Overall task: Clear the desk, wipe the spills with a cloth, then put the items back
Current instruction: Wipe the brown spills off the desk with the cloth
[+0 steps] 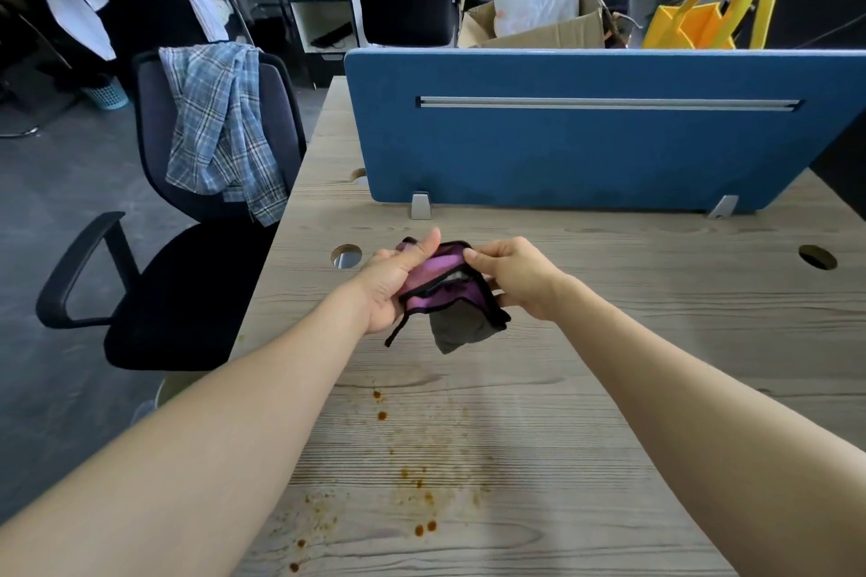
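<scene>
Evidently the wiping has not begun: the cloth, a soft folded piece with a purple face, black trim and a grey underside, is held up over the middle of the desk, clear of the surface as far as the view shows, with 1 grey corner and a thin black strip drooping from it. The left hand grips its left edge with the thumb laid along the top, and the right hand pinches its upper right edge between thumb and curled fingers, so the 2 hands seem to be folding or opening it. The clearing step looks done, since no loose items show on the pale wood-grain top. Left to do are the spills, a scatter of rusty orange-brown drops and specks on the near part of the desk, well short of the cloth, and then returning the items. Beyond stand a blue fabric divider on metal feet, and to the left an office chair draped with a plaid shirt.
</scene>
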Demonstrator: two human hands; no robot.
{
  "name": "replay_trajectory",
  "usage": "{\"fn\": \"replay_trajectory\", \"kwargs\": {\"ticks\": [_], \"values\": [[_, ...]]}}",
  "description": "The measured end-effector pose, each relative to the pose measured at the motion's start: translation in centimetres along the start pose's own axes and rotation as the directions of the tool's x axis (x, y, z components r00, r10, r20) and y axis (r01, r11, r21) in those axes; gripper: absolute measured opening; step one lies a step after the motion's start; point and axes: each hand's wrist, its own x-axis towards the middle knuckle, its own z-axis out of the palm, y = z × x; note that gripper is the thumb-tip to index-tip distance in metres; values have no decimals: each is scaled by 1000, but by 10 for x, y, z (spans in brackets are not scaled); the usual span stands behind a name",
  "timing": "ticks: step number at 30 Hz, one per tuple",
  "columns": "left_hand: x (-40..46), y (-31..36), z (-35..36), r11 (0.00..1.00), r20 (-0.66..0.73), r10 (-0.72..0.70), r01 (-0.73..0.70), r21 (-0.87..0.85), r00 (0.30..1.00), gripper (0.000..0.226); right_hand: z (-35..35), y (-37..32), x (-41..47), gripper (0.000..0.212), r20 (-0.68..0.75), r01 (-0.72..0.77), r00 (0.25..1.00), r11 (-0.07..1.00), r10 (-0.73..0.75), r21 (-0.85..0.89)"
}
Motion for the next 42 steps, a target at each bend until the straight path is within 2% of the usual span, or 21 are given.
{"fn": "replay_trajectory", "kwargs": {"ticks": [2, 5, 9, 14, 16, 18, 20, 22, 25, 28, 32, 34, 36, 38, 40, 42], "values": [[-3, -4, 1, 999, 18, 22, -21, -50, 1000, 80, -1, -2, 1, 25, -35, -17, 999, 995, 20, 100], [-5, -13, 9, 999, 14, 15, -15, 33, 1000, 78, 2, -6, 0, 25, 15, -44, 999, 986, 42, 161], [1, -19, 19, 992, -156, 124, -128, -15, 980, 69, 2, -6, -1, 24, 22, -67, 998, 987, 65, 145], [6, -14, 16, 983, -219, 182, -175, 48, 959, 59, -7, -4, -1, 22, -4, -75, 997, 988, 77, 132], [8, -13, 15, 978, -223, 174, -143, 150, 959, 58, -6, -4, 2, 21, -51, -74, 995, 989, 81, 128], [10, -12, 12, 954, -247, 162, -88, 285, 955, 59, -9, -2, 6, 22, -173, -73, 980, 988, 96, 134], [10, -10, 4, 910, -280, 172, -43, 412, 945, 60, -18, -1, 9, 28, -293, -52, 953, 992, 83, 112], [10, -10, -7, 866, -289, 159, 8, 500, 944, 61, -26, -2, 7, 32, -337, 2, 940, 990, 47, 144], [5, -12, -13, 809, -198, 62, 67, 584, 978, 64, -30, -9, 4, 30, -282, 64, 959, 952, 24, 298], [0, -8, -8, 760, -82, -7, 58, 648, 997, 76, -29, -23, -1, 27, -143, 72, 990, 910, -14, 409], [-2, 10, 2, 835, 122, -80, 0, 551, 989, 109, -28, -45, -9, 28, 22, 84, 994, 893, -104, 442], [0, 15, 11, 855, 235, -61, -71, 514, 970, 114, -30, -56, -13, 28, 68, 95, 988, 888, -140, 451], [3, 17, 23, 857, 330, -44, -135, 497, 943, 103, -35, -65, -16, 27, 85, 101, 985, 894, -152, 436], [1, 16, 34, 862, 352, -30, -154, 483, 935, 83, -39, -71, -19, 27, 85, 99, 985, 898, -149, 430], [-4, 15, 45, 874, 344, -53, -124, 471, 938, 53, -49, -73, -20, 27, 48, 92, 991, 886, -128, 455], [-8, 13, 50, 899, 356, -119, -52, 436, 927, 33, -60, -68, -13, 26, -50, 82, 997, 864, -66, 497]]}}
